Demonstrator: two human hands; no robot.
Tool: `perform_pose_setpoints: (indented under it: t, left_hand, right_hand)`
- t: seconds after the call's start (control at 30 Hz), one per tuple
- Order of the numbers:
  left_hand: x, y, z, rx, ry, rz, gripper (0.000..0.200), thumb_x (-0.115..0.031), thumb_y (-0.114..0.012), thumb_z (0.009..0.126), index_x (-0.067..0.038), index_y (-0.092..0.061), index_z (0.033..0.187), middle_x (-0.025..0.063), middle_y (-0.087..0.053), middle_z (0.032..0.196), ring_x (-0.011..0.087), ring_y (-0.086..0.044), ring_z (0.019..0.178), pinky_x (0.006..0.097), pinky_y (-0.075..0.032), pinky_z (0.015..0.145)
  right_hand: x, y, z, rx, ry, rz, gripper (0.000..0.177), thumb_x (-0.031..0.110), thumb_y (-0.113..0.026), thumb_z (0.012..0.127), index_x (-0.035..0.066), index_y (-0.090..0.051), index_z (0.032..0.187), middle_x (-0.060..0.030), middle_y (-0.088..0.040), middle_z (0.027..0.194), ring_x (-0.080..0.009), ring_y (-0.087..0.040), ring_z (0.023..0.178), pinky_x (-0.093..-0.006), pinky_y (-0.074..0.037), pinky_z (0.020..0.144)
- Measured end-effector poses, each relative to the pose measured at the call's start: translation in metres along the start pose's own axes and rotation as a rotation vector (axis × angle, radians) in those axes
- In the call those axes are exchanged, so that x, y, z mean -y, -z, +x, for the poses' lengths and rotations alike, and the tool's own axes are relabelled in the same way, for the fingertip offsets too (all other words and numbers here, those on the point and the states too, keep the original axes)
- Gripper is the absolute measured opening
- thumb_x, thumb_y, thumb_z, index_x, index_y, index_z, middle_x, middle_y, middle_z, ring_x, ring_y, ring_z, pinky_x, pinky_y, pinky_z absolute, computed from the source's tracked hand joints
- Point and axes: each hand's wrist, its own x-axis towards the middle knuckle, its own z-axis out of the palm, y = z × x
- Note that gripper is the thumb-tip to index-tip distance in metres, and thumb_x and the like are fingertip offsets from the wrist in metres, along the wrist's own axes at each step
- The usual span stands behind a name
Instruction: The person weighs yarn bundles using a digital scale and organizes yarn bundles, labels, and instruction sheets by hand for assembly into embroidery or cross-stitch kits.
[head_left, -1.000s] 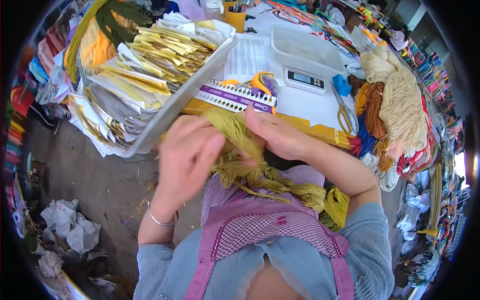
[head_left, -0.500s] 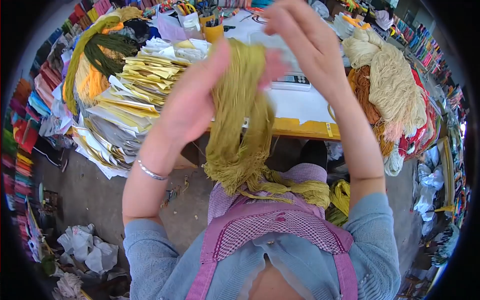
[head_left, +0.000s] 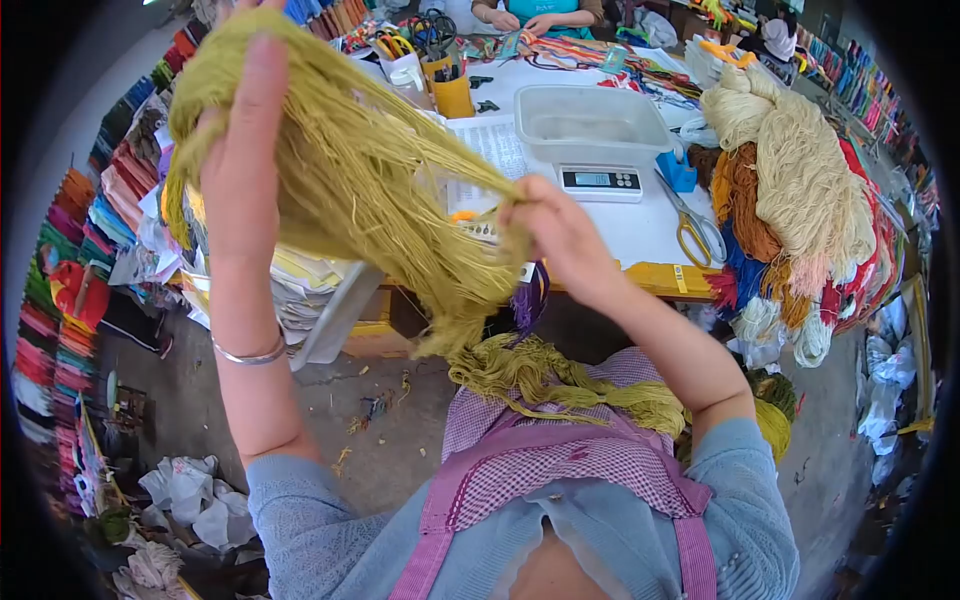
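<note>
A large olive-green skein of yarn (head_left: 370,150) stretches in the air between my two hands. My left hand (head_left: 245,150) is raised at the upper left, inside the looped end of the skein, its thumb upright; the yarn hides most of its fingers. Closed on a pinch of strands at the skein's other end is my right hand (head_left: 565,235). Loose yarn hangs below, blurred by motion. On my lap, over the checked apron (head_left: 590,475), lies more olive yarn (head_left: 560,380).
On the white table stand a digital scale (head_left: 600,182), a clear plastic tub (head_left: 595,125), scissors (head_left: 695,225) and a yellow pen cup (head_left: 450,90). Cream and brown skeins (head_left: 800,170) are heaped at the right, papers (head_left: 300,285) at the left. A co-worker's hands (head_left: 525,22) are across the table.
My left hand has moved left and up with the skein. My right hand has come down and taken hold of strands, pulling the skein out sideways.
</note>
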Motion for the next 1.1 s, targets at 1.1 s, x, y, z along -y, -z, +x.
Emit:
perform_pose_setpoints:
  t: [1.1]
  left_hand:
    - [0.057,-0.054,-0.041,0.308,0.676,-0.508,0.070,-0.060,-0.034,0.098,0.001,-0.052,0.127,0.0075,-0.060,0.121,0.0119,-0.057,0.106,0.0285,-0.046,0.092]
  right_hand:
    - [0.040,0.022,0.040,0.294,-0.216,0.295,0.026,0.022,-0.069,0.090,0.002,-0.064,0.107,0.0008,-0.066,0.092,-0.0051,-0.058,0.081,-0.0231,-0.047,0.073]
